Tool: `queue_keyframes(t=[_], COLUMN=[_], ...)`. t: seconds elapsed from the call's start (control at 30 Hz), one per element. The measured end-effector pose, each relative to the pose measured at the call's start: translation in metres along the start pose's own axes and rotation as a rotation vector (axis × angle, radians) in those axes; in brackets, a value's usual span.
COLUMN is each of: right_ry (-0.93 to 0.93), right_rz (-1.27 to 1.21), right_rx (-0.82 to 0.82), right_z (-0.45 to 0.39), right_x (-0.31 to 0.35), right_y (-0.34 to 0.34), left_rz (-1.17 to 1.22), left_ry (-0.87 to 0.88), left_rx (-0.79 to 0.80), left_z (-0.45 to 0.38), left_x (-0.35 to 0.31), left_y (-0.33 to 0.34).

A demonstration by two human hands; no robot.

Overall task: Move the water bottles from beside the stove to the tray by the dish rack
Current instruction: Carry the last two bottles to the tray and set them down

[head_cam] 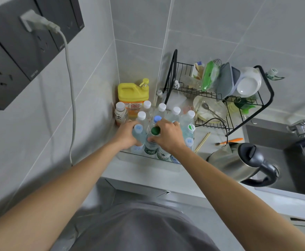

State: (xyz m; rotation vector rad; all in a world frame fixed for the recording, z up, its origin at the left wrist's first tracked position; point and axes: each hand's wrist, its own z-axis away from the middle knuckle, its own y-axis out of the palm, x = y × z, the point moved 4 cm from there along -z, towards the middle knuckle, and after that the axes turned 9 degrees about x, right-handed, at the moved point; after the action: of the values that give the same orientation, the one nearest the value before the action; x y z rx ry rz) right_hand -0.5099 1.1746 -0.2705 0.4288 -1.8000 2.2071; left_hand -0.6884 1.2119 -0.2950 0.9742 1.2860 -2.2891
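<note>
The dish rack (218,95) stands by the tray (148,156) (full of bottles). The left hand (126,135) grips a pale blue-capped bottle (138,134) there. The right hand (168,135) grips a green-capped bottle (152,142).

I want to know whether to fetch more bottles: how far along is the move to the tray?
Mostly done, it seems: many capped bottles already stand in the clear tray beside the dish rack. In hand: the left hand grips a pale-blue-capped bottle, the right hand a green-capped bottle, both over the tray. The stove is out of view, so what remains is unknown.
</note>
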Motion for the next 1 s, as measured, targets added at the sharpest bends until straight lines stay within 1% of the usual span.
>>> queue_keyframes(t=[0.07, 0.17, 0.33, 0.4, 0.6, 0.87, 1.0], right_ry=[-0.022, -0.052, -0.126, -0.130, -0.121, -0.131, -0.124], right_rz=[0.072, 0.178, 0.254, 0.261, 0.239, 0.248, 0.215], right_rx=[0.010, 0.008, 0.051, 0.066, 0.060, 0.059, 0.045], right_z=[-0.002, -0.001, 0.002, 0.001, -0.001, 0.003, 0.004], right_x=[0.002, 0.003, 0.010, 0.010, 0.003, 0.010, 0.009], right_y=[0.001, 0.000, 0.002, 0.002, 0.004, 0.003, 0.004], left_rz=[-0.004, -0.033, -0.180, -0.220, -0.224, -0.268, -0.278], left_ry=[0.014, 0.025, 0.116, 0.132, 0.182, 0.209, 0.204], left_rx=[0.016, -0.026, -0.076, -0.067, -0.062, -0.035, -0.017], left_z=[0.001, 0.001, 0.003, 0.005, 0.006, 0.003, 0.001], left_x=[0.004, 0.007, -0.006, -0.009, -0.010, -0.010, -0.009], left_y=[0.003, 0.001, -0.014, -0.015, -0.009, -0.011, -0.009])
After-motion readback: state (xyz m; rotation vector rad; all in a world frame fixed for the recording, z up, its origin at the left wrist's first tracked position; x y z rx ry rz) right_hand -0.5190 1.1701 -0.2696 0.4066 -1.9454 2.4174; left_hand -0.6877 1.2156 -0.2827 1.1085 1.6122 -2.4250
